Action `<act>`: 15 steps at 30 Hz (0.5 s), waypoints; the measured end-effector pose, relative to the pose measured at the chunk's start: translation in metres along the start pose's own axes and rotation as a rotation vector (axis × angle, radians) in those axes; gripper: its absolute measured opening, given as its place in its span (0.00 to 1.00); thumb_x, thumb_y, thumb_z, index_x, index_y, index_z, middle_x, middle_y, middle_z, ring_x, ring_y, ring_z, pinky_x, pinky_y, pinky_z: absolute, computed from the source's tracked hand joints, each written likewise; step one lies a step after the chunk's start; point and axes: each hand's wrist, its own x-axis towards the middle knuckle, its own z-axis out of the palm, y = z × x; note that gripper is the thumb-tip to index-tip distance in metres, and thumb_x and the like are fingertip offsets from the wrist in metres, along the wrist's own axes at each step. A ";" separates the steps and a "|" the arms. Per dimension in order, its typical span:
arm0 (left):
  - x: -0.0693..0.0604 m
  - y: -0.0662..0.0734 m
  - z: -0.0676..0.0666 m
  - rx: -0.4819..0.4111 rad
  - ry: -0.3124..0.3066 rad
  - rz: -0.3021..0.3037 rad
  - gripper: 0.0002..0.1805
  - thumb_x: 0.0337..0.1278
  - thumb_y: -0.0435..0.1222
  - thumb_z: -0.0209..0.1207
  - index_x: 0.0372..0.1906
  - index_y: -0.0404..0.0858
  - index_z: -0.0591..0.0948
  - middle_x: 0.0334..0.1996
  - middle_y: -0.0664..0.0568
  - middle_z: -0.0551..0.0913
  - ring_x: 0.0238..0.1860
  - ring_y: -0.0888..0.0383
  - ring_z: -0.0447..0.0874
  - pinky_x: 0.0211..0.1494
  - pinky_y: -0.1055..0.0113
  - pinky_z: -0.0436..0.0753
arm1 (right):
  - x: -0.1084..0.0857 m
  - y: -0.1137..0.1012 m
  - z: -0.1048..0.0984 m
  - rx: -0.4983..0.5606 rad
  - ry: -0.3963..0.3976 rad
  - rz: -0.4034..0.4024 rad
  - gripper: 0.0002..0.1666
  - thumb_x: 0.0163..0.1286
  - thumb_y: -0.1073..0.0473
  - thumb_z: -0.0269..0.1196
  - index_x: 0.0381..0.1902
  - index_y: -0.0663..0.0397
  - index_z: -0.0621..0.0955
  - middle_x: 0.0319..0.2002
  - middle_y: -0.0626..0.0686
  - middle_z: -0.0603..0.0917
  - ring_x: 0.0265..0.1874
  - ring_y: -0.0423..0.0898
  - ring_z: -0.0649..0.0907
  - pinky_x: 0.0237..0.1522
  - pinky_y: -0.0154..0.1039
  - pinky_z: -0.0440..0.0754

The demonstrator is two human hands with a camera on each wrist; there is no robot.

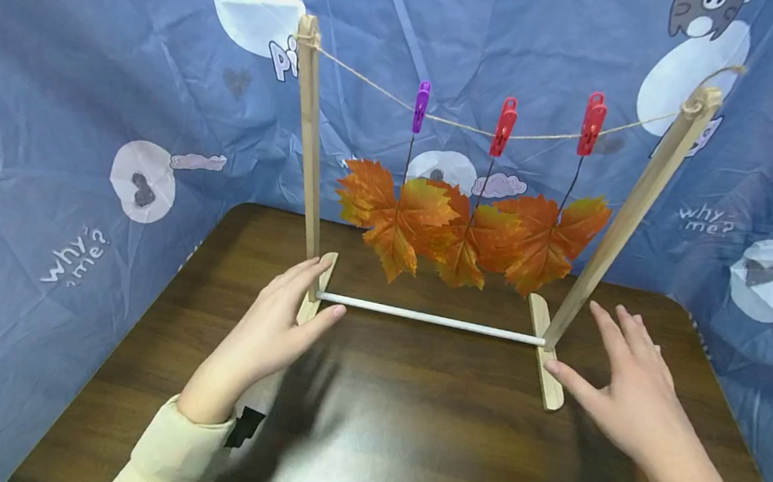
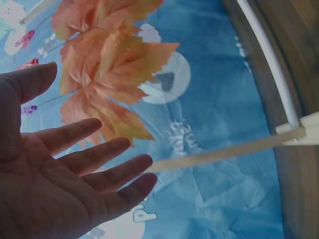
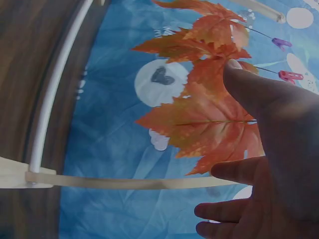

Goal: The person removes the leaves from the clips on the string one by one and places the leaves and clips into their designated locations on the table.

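Observation:
A wooden stand has a left post (image 1: pixel 310 146) and a right post (image 1: pixel 633 212), joined low down by a white rod (image 1: pixel 431 319). Twine (image 1: pixel 368 82) sags between the post tops. From it hang three orange maple leaves (image 1: pixel 395 222), their stems clipped by a purple clothespin (image 1: pixel 421 109) and two red clothespins (image 1: pixel 504 128). My left hand (image 1: pixel 271 327), fingers extended and thumb spread, is beside the left post's base. Near the right post's base is my right hand (image 1: pixel 642 397), also spread. Neither hand holds anything; the wrist views show both palms bare.
The stand's feet, left (image 1: pixel 328 270) and right (image 1: pixel 551 384), rest on a dark brown wooden table (image 1: pixel 403 416). Blue printed sheeting (image 1: pixel 167 37) hangs behind and at both sides of the table. A twine end sticks out past the right post's top.

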 end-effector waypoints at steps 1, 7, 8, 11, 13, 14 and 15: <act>0.002 0.002 0.001 -0.019 0.009 0.015 0.36 0.64 0.43 0.67 0.72 0.33 0.70 0.71 0.39 0.70 0.71 0.43 0.65 0.71 0.45 0.61 | 0.001 -0.001 -0.002 0.012 0.001 0.000 0.58 0.64 0.36 0.71 0.80 0.56 0.58 0.74 0.75 0.54 0.74 0.73 0.48 0.66 0.75 0.42; 0.017 0.017 0.007 -0.119 0.050 0.081 0.31 0.63 0.39 0.68 0.68 0.32 0.76 0.65 0.41 0.77 0.68 0.46 0.71 0.69 0.50 0.67 | 0.007 -0.011 -0.016 0.064 0.050 -0.015 0.54 0.65 0.41 0.72 0.80 0.53 0.60 0.75 0.69 0.58 0.74 0.68 0.57 0.61 0.75 0.58; 0.019 0.020 0.009 -0.129 0.055 0.091 0.30 0.62 0.38 0.69 0.67 0.33 0.76 0.63 0.42 0.78 0.66 0.47 0.73 0.68 0.50 0.68 | 0.008 -0.012 -0.018 0.070 0.068 -0.027 0.53 0.65 0.42 0.72 0.80 0.53 0.61 0.75 0.69 0.60 0.73 0.68 0.59 0.62 0.73 0.60; 0.026 0.028 0.012 -0.167 0.066 0.110 0.29 0.62 0.38 0.69 0.66 0.34 0.78 0.58 0.45 0.81 0.59 0.50 0.77 0.61 0.52 0.74 | 0.012 -0.017 -0.022 0.090 0.120 -0.064 0.51 0.65 0.46 0.73 0.79 0.53 0.63 0.72 0.67 0.65 0.69 0.69 0.66 0.62 0.70 0.63; 0.030 0.034 0.015 -0.193 0.074 0.104 0.28 0.61 0.37 0.69 0.65 0.35 0.78 0.56 0.46 0.82 0.55 0.51 0.79 0.58 0.52 0.77 | 0.014 -0.020 -0.026 0.106 0.144 -0.080 0.50 0.66 0.47 0.73 0.79 0.53 0.63 0.71 0.67 0.67 0.67 0.70 0.68 0.61 0.69 0.64; 0.032 0.037 0.016 -0.209 0.079 0.098 0.27 0.61 0.37 0.69 0.65 0.34 0.79 0.55 0.46 0.83 0.54 0.51 0.79 0.56 0.52 0.78 | 0.015 -0.022 -0.027 0.114 0.157 -0.088 0.50 0.66 0.48 0.73 0.79 0.53 0.63 0.70 0.67 0.68 0.66 0.70 0.69 0.61 0.69 0.64; 0.034 0.039 0.018 -0.225 0.084 0.093 0.27 0.62 0.36 0.69 0.64 0.34 0.79 0.55 0.46 0.83 0.53 0.51 0.80 0.55 0.51 0.79 | 0.016 -0.023 -0.029 0.120 0.169 -0.095 0.49 0.66 0.49 0.73 0.78 0.54 0.64 0.70 0.68 0.69 0.65 0.70 0.69 0.60 0.69 0.65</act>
